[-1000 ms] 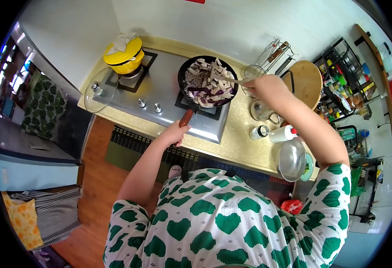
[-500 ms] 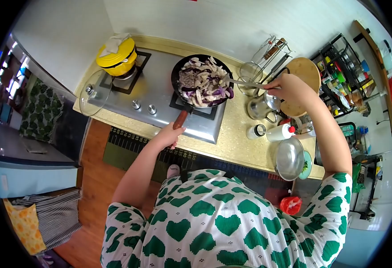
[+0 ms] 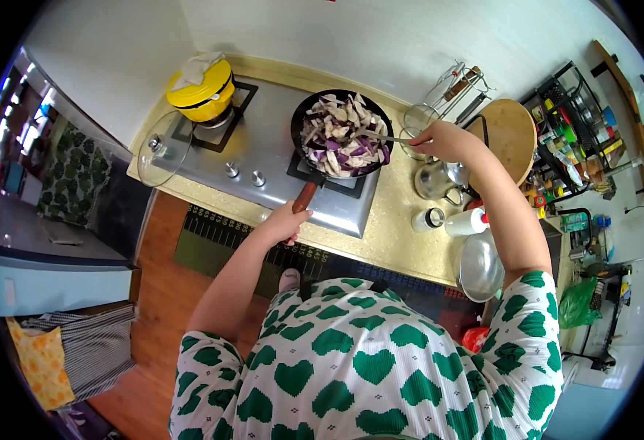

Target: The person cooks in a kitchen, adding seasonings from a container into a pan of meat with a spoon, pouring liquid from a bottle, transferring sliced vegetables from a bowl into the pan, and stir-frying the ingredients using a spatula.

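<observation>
A black frying pan [image 3: 300, 150] on the right burner holds sliced purple and white pieces [image 3: 348, 121]. My left hand [image 3: 285, 222] is closed round its reddish-brown handle [image 3: 305, 196], at the front edge of the stove. From the right, my right hand [image 3: 443, 141] grips the end of a spatula [image 3: 392, 137]. The spatula's far end lies among the pieces, and its tip is partly hidden by them.
A yellow pot [image 3: 208, 92] stands on the left burner, beside a glass lid [image 3: 162, 149]. Right of the stove are a metal jug [image 3: 432, 180], a small jar [image 3: 428, 218], a white bottle [image 3: 465, 222], a metal bowl [image 3: 481, 268] and a round wooden board [image 3: 511, 139].
My right hand and the spatula have shifted in and around the pan. The pieces are rearranged, with more purple skin on top. My left hand has kept its hold on the handle.
</observation>
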Demonstrator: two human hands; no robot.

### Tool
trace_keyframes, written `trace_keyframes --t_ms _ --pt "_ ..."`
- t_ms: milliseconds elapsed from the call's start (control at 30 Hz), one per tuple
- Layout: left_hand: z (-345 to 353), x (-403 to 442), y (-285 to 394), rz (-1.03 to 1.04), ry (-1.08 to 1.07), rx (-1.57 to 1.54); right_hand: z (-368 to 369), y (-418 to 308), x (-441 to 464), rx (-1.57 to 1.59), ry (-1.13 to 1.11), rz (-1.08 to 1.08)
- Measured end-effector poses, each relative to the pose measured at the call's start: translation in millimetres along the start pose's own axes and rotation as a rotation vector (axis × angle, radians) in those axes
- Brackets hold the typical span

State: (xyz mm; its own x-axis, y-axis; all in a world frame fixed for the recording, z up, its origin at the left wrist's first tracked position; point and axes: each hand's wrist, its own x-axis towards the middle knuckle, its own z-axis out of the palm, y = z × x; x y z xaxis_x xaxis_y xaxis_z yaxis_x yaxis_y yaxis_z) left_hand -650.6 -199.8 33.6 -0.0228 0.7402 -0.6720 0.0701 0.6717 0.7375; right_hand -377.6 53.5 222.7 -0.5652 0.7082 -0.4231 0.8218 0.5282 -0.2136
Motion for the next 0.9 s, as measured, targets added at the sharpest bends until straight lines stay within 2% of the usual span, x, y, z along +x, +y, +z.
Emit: trace_keyframes --t_ms 133,267,400,567,767,900 --pt "1 3 -1 0.012 -0.014 0.000 20 19 1 0.155 -0.017 0.032" --pt "1 1 1 0.014 -0.012 0.003 71 25 15 0.333 0.001 0.089" --pt "0 6 -5 0.029 -0.011 -0.004 88 19 10 0.368 0.096 -0.054" --pt "0 4 -3 0.037 -0.007 -0.004 14 -20 -44 0.199 0.064 0.105" --pt "0 3 -3 0.041 -0.018 -0.029 -34 -66 -47 0.030 0.194 -0.033" --pt "1 5 -5 0.037 -0.003 -0.032 -26 -97 12 -0.173 0.261 -0.207"
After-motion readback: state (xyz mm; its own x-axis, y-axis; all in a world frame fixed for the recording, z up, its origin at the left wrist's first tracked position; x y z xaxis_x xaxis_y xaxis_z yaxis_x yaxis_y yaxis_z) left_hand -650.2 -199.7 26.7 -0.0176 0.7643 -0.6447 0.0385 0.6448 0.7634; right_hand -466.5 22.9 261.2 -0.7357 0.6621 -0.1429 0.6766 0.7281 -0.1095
